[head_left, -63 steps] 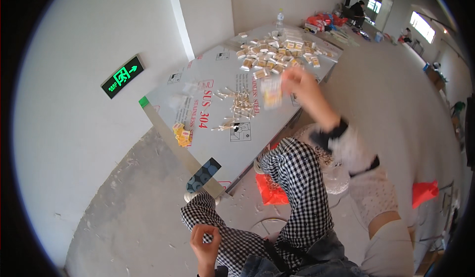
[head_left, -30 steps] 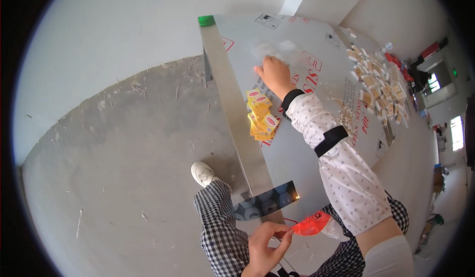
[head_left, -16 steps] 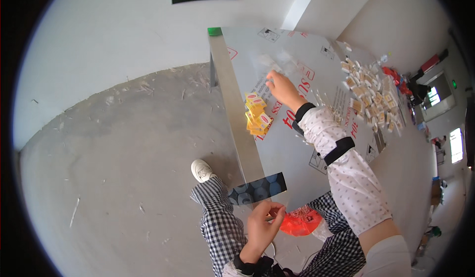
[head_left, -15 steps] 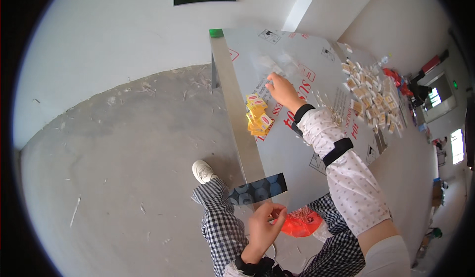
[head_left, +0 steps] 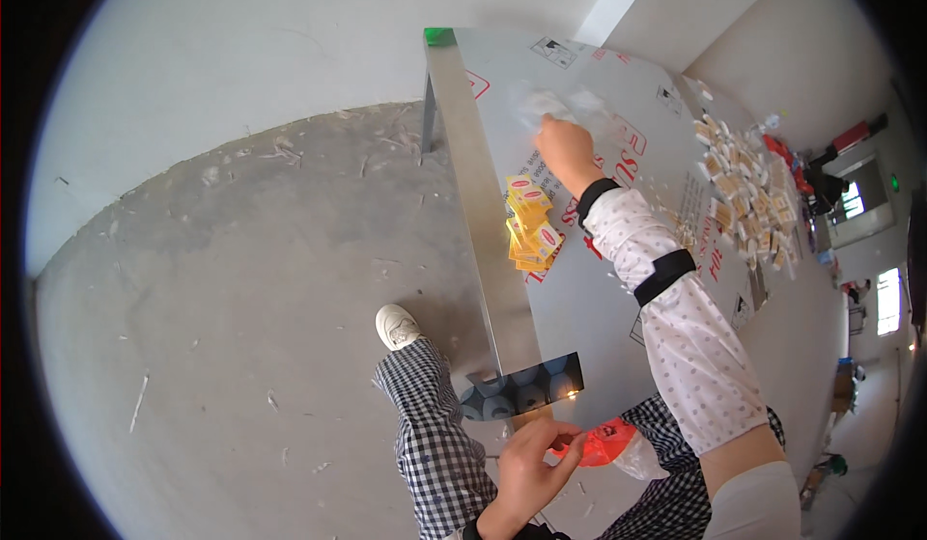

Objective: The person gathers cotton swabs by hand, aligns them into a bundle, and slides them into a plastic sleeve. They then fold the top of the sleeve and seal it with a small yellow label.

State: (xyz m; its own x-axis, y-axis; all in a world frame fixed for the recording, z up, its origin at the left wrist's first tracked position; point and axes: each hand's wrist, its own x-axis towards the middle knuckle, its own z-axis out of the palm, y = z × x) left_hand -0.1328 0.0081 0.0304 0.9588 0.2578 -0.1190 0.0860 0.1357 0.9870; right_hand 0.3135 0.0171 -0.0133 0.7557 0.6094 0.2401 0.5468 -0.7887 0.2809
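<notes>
My right hand (head_left: 568,151) reaches out over the far left part of the metal-topped table (head_left: 502,313). Its fingers are pinched together at the near edge of some thin clear plastic bags (head_left: 552,104). Just below that hand lies an overlapping pile of small yellow cards or packets (head_left: 530,226). Close to my body, my left hand (head_left: 526,468) is held with thumb and fingertips brought together. What they hold, if anything, is too small to tell. Beside those fingers, a red plastic bag (head_left: 606,443) rests by my lap.
A large heap of small white-and-tan pieces (head_left: 748,183) covers the table's right side. Thin loose slivers (head_left: 681,226) lie left of it. A dark strip with round shapes (head_left: 521,388) sits at the near table edge. The wall (head_left: 241,48) stands beyond.
My right hand has moved farther out, from beside the yellow pile to the clear bags. My left hand stays low with its fingers pinched. The whole view has shifted slightly.
</notes>
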